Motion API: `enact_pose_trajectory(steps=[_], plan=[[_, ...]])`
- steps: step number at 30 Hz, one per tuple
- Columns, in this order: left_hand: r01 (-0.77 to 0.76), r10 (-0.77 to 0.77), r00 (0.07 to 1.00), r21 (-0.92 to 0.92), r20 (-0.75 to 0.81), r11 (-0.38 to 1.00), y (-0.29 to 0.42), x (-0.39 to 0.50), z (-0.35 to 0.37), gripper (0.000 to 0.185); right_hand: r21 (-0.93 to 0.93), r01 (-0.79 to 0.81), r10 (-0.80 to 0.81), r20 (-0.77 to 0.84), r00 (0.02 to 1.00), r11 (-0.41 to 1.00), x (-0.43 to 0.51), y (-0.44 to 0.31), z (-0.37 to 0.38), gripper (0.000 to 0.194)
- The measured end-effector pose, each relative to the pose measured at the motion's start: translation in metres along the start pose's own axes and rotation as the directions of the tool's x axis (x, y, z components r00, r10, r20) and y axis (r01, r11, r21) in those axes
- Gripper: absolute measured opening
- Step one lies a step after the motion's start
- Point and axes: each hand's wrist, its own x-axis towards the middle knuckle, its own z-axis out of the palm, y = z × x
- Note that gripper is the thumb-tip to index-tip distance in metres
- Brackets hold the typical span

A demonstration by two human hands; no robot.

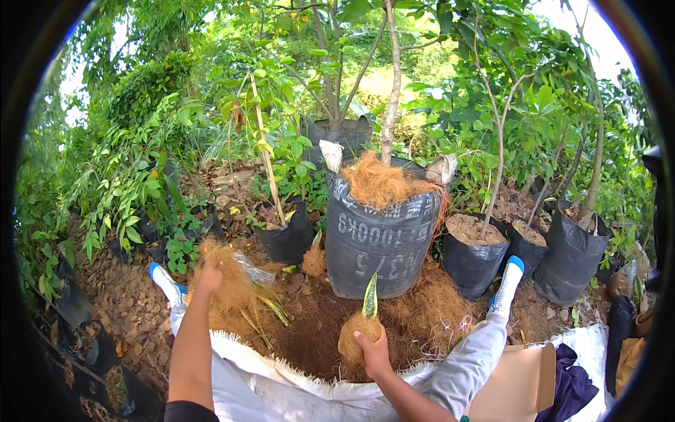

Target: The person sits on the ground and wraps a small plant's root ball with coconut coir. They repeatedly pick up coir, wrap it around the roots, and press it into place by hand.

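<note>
My right hand point(375, 351) grips a round ball of brown coconut fibre point(354, 337), from whose top stands one snake plant leaf point(370, 298), green with pale edges. To the left, my left hand point(212, 275) is closed on a loose tuft of coconut fibre point(224, 295), lifted at the side of a larger heap. Cut leaf pieces point(274, 310) lie beside that heap. A second fibre ball point(314, 262) with a short leaf rests on the soil near the large black sack. More loose fibre point(432, 300) is spread at the sack's right foot.
A large black printed sack point(377, 242) holding a tree stands ahead, with fibre on top. Black grow bags point(474, 258) with saplings flank it. White woven sacking point(316, 393) covers my lap. At right lie an open cardboard box point(509, 380) and dark purple cloth point(569, 387).
</note>
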Motion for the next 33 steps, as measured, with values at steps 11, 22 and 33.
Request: enact_pose_trajectory(steps=[11,22,33], plan=[[0.165,-0.098,0.979,-0.408,0.180,0.898,0.006,-0.013,-0.021,0.040,0.027,-0.013,0.015,-0.057,0.998,1.000,-0.005,0.004,-0.014,0.057],[0.149,-0.030,0.977,-0.573,0.212,0.806,-0.011,0.011,-0.029,0.045,0.006,-0.012,0.012,-0.052,0.999,1.000,-0.010,-0.004,-0.011,0.055],[0.034,-0.068,0.970,-0.144,-0.235,0.989,-0.026,0.007,-0.005,0.061,-0.006,-0.024,0.023,-0.056,0.998,1.000,-0.013,-0.006,-0.013,0.057]])
